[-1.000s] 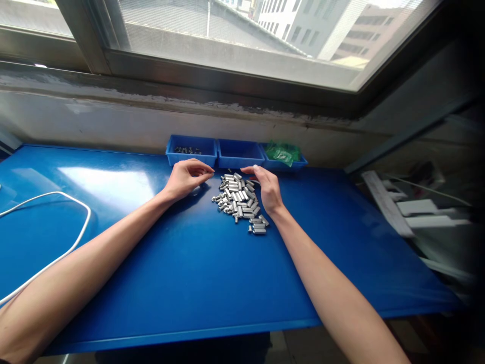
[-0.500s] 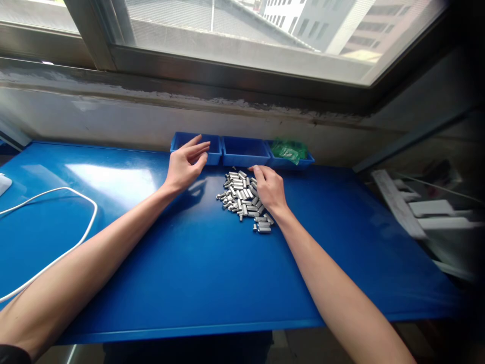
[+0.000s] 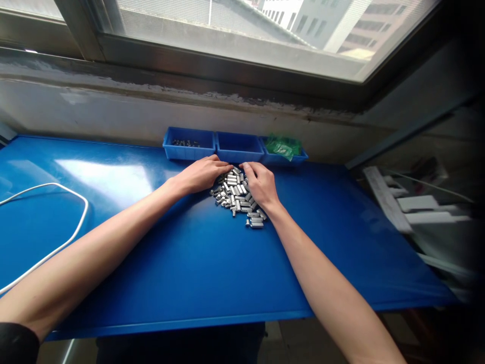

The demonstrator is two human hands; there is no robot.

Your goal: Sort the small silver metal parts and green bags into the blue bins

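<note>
A pile of silvery metal pieces lies on the blue tabletop, long hexagonal standoffs mixed with small screw-like parts at its left. My left hand is at the pile's far left edge, palm down, fingers stretched to the right over the nearest pieces. I see nothing held in it. On the right side of the pile, my right hand has its fingers curled, the fingertips pointing left close to the left fingertips. Whatever may be in its fingers is hidden. Behind the hands, the left blue bin contains small dark metal parts.
A middle blue bin stands beside it, then a right blue bin with a green plastic bag. A white cable curves over the table's left side. The wall and window frame rise behind the bins.
My left hand has come down from above the left bin to the pile, uncovering that bin's contents. My right hand stays by the pile. The whole view has shifted slightly.
</note>
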